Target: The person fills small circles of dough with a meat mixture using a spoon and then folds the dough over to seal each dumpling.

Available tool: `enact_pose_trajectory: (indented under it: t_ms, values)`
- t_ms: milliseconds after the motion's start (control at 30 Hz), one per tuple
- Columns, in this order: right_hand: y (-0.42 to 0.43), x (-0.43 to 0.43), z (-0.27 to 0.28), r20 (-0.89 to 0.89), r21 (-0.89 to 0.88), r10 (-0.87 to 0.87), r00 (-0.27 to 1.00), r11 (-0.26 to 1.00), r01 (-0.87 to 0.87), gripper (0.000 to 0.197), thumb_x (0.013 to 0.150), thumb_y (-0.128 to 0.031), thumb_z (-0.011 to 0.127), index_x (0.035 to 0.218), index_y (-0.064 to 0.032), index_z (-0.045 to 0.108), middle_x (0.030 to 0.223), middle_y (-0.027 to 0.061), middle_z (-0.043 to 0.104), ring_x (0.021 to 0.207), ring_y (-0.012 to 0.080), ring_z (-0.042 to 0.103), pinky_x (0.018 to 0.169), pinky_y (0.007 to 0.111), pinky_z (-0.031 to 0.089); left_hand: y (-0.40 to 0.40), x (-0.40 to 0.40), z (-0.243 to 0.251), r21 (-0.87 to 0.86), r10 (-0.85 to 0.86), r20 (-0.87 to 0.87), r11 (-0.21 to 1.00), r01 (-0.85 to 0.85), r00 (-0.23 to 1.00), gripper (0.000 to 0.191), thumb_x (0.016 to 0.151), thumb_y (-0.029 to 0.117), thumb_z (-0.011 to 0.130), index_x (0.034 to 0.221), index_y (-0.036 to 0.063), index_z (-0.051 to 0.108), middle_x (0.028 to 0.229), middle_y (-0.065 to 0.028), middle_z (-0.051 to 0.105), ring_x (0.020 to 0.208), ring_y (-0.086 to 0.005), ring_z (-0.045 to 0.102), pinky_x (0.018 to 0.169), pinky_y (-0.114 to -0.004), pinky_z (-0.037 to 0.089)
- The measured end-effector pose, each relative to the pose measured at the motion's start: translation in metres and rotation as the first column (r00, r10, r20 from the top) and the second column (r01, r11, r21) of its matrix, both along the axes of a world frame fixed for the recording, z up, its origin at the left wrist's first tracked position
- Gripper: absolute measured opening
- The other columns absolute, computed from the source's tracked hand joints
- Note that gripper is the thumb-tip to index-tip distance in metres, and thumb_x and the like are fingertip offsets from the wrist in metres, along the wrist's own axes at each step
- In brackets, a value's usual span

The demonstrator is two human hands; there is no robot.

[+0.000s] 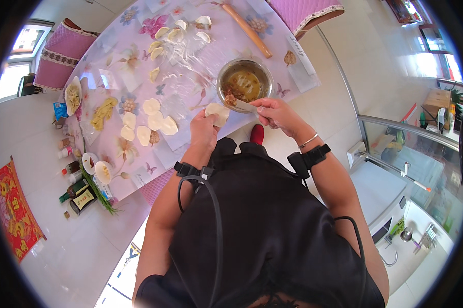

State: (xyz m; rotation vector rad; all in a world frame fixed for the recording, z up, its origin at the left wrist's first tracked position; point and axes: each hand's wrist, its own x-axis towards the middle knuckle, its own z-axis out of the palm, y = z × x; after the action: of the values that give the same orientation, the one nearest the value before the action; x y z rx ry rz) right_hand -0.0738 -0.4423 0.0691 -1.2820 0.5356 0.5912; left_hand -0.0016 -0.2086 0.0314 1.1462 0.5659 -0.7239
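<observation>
Between the fingers and thumb of my left hand is a round dumpling wrapper, laid fairly flat. My right hand grips a flat, pale spatula-like utensil. A lump of meat filling sits on its tip, just above the wrapper and over the bowl's near rim. The steel bowl holds more filling and a yellowish liquid. Several loose wrappers lie on the table left of my left hand. Folded dumplings rest farther back, some on clear plastic film.
A wooden rolling pin lies behind the bowl on the flowered tablecloth. To the left are a yellowish cloth-like piece, small bowls, bottles and green stalks. Padded pink chairs stand around the table.
</observation>
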Motion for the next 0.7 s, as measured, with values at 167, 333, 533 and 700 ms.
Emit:
enact_pose_trajectory:
  t_ms: [167, 333, 533, 700]
  values:
    - [0.006, 0.000, 0.029, 0.410, -0.262, 0.052, 0.911, 0.963, 0.063, 0.032, 0.099, -0.010, 0.052, 0.128, -0.0028, 0.064, 0.075, 0.0021, 0.061, 0.066, 0.0126, 0.057, 0.058, 0.030, 0.045, -0.010, 0.016, 0.036, -0.266, 0.004, 0.156, 0.963, 0.039, 0.988, 0.046, 0.091, -0.009, 0.047, 0.137, -0.0136, 0.046, 0.130, -0.0218, 0.060, 0.117, -0.0297, 0.064, 0.103, -0.038, 0.054]
    - [0.016, -0.002, 0.062, 0.644, -0.758, 0.509, 0.571, 0.526, 0.386, 0.041, 0.091, -0.006, 0.059, 0.131, -0.0148, 0.065, 0.079, 0.0074, 0.059, 0.070, 0.0249, 0.062, 0.062, 0.037, 0.050, -0.023, 0.025, 0.073, -0.391, -0.048, 0.184, 0.913, 0.118, 0.982, 0.048, 0.089, -0.011, 0.044, 0.137, -0.0140, 0.046, 0.130, -0.0214, 0.060, 0.119, -0.0295, 0.063, 0.106, -0.038, 0.052]
    - [0.013, -0.007, 0.079, 0.412, -0.899, 0.690, 0.595, 0.204, 0.387, 0.055, 0.083, -0.005, 0.062, 0.137, -0.0198, 0.062, 0.084, 0.0059, 0.054, 0.074, 0.0259, 0.063, 0.063, 0.040, 0.051, -0.036, 0.027, 0.103, -0.472, -0.050, 0.162, 0.873, 0.122, 0.986, 0.045, 0.088, -0.013, 0.041, 0.132, -0.0138, 0.049, 0.129, -0.0211, 0.060, 0.121, -0.0289, 0.061, 0.107, -0.038, 0.051]
    - [0.012, -0.012, 0.080, 0.381, -0.902, 0.723, 0.576, 0.154, 0.403, 0.057, 0.084, -0.004, 0.059, 0.139, -0.0187, 0.060, 0.086, 0.0058, 0.054, 0.074, 0.0253, 0.063, 0.064, 0.040, 0.051, -0.044, 0.030, 0.097, -0.506, -0.003, 0.149, 0.859, 0.079, 0.989, 0.046, 0.088, -0.013, 0.039, 0.133, -0.0145, 0.047, 0.133, -0.0227, 0.056, 0.124, -0.0307, 0.059, 0.109, -0.039, 0.049]
